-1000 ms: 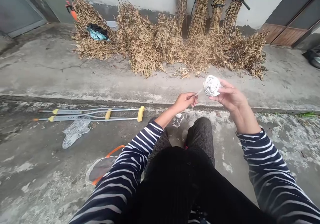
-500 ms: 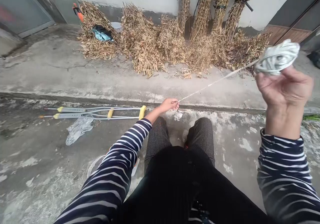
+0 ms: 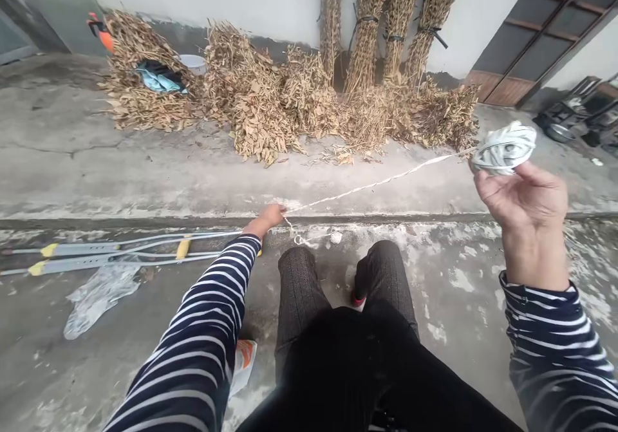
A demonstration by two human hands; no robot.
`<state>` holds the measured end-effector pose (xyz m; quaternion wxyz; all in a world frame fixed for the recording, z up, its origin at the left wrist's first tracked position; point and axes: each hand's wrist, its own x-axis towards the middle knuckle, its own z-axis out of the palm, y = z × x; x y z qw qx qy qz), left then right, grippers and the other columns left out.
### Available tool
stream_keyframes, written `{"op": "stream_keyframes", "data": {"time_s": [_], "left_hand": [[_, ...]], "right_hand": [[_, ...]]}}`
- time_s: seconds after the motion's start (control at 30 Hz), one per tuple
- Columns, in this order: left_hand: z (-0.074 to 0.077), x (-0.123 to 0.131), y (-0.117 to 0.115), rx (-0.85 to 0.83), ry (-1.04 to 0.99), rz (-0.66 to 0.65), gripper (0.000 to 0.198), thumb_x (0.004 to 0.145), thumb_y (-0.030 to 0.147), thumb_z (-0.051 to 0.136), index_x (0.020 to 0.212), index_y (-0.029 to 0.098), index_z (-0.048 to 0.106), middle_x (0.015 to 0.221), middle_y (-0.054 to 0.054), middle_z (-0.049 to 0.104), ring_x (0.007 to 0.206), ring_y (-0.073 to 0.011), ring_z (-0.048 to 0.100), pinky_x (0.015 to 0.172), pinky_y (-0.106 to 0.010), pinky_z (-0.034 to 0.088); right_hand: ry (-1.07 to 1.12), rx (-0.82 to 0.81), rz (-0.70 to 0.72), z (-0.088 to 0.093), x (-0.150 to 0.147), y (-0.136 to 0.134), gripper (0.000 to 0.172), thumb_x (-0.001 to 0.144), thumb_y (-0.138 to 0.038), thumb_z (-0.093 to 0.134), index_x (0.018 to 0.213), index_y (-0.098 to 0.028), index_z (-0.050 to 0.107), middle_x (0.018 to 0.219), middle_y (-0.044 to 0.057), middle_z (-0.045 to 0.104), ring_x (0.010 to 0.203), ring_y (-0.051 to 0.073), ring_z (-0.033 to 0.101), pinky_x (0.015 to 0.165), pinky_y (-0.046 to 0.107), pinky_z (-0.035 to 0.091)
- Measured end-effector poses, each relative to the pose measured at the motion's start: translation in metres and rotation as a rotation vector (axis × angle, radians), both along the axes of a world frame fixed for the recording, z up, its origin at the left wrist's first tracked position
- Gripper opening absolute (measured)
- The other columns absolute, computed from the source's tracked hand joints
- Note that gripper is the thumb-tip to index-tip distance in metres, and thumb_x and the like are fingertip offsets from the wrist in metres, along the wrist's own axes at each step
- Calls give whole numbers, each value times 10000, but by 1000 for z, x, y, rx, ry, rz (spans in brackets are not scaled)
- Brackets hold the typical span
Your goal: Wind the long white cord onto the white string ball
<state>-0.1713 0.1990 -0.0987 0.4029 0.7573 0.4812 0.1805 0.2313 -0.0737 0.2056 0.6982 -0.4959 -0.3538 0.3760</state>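
Note:
Raised at the right, my right hand [image 3: 524, 203] is closed around the underside of a wound bundle of white cord [image 3: 505, 149]. A single strand of the cord [image 3: 367, 186] runs from the bundle down leftward to my left hand [image 3: 271, 216]. The fingers of my left hand are closed on that strand, with a short curly end [image 3: 298, 235] dangling below them. The strand sags slightly between the two hands. My left hand is above the step edge, over the top end of a pair of crutches [image 3: 183, 249].
Dried plant stalks [image 3: 265, 97] are heaped along the wall, with tied upright bundles [image 3: 365, 39] behind. A clear plastic bag [image 3: 99, 297] lies beside the crutches. A concrete step edge [image 3: 434, 216] crosses in front of my knees. Dark clutter [image 3: 574, 113] stands far right.
My left hand has moved left and slightly down, and a loose cord end now hangs from it. My right hand with the bundle is lower and further left in view. The view has shifted right.

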Motion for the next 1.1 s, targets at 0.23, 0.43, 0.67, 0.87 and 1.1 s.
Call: {"op": "stream_keyframes", "data": {"time_s": [0.23,0.43,0.67,0.87,1.1], "left_hand": [[55,79,-32,-151,-270,-36,294,859,154,628,1123,162,757,1292,-161,735,1259,-309,644,1147,-486,444],[131,167,-96,-88,-748,-291,409,899,262,726,1305,219,714,1320,-96,734,1240,-244,669,1111,-403,490],[131,160,-131,132,-631,-184,278,963,236,576,744,177,737,907,-41,784,957,-185,696,928,-278,506],[79,122,-124,29,-451,-194,290,987,258,498,858,172,742,958,-32,781,860,-160,664,816,-250,477],[25,33,-81,-22,-57,-66,248,987,271,526,856,173,712,816,-28,717,672,-148,534,651,-253,375]], "right_hand": [[178,-204,314,-35,-48,40,575,690,-94,728,1231,-283,680,1155,6,747,912,171,738,715,281,682],[134,-310,446,-64,-72,66,504,710,-87,726,1198,-195,661,1093,58,748,877,183,742,726,320,699],[112,-256,336,-47,-77,56,526,681,-62,712,1185,-210,680,1072,43,760,847,178,741,658,291,691],[74,-163,249,-21,-79,51,502,686,-86,710,1167,-234,708,1119,21,752,863,156,728,678,247,676],[42,-59,221,-23,-71,56,538,698,-157,723,1212,-314,701,1218,-17,732,999,184,722,720,271,667]]}}
